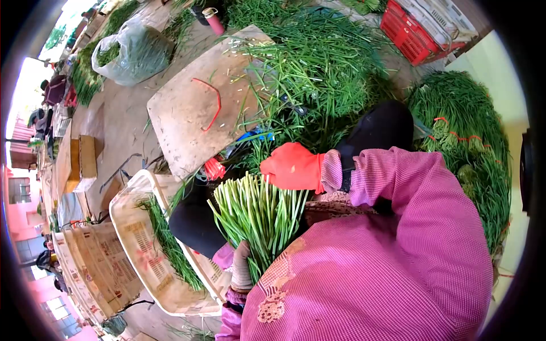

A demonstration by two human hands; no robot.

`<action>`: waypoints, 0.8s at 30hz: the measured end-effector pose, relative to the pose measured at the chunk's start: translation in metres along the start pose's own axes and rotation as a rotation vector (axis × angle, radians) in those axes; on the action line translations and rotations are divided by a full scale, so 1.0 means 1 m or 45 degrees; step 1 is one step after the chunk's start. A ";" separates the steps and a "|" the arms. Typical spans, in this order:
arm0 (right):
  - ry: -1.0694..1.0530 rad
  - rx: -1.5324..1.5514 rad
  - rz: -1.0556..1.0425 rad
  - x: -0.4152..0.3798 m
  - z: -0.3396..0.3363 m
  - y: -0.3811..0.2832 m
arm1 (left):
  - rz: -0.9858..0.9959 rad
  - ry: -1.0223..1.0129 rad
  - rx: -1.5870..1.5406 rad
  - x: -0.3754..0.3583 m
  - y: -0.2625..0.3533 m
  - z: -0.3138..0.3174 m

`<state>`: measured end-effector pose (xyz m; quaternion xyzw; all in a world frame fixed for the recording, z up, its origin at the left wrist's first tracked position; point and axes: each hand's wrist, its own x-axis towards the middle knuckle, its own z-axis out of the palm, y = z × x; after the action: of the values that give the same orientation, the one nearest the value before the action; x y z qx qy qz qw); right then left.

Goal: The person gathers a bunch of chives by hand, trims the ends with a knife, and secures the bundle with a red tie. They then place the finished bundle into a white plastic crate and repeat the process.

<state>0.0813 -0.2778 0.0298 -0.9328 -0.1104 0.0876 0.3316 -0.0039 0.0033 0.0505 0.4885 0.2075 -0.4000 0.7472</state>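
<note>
A bunch of green stalks (259, 213) with pale cut ends pointing up rests against my lap. My left hand (242, 268), in a light glove, is wrapped round its lower left side. In a red glove, my right hand (293, 166) is closed at the top right of the bunch, by the pale ends; whatever its fingers hold is hidden. Just left of that hand is a bundle of red ties (214, 169). A single red tie (210, 105) lies on the board (179, 108) beyond my knees.
A large heap of loose greens (324, 68) lies ahead. To the left are a white crate (133, 227) with some greens and a plastic bag (136, 57). Tied bunches (466, 142) are piled at the right. A red basket (405, 34) and a pink bottle (214, 23) stand farther off.
</note>
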 end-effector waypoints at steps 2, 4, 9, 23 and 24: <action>0.233 -0.601 -0.181 0.007 -0.009 0.017 | 0.036 0.013 0.009 -0.002 0.001 0.003; 0.520 -0.843 -0.094 0.018 -0.034 0.056 | 0.073 0.021 0.064 -0.001 -0.001 -0.003; 0.941 -0.900 -0.163 0.008 -0.076 0.051 | 0.043 0.032 0.023 0.000 0.001 -0.002; -0.486 0.878 0.222 -0.026 -0.038 0.012 | 0.127 -0.027 -0.011 -0.003 -0.002 0.003; -0.485 0.876 0.223 -0.025 -0.039 0.013 | 0.127 -0.029 -0.012 -0.001 -0.004 -0.001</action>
<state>0.0681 -0.3172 0.0537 -0.7402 -0.0542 0.3189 0.5894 -0.0071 0.0035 0.0486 0.4901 0.1763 -0.3666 0.7709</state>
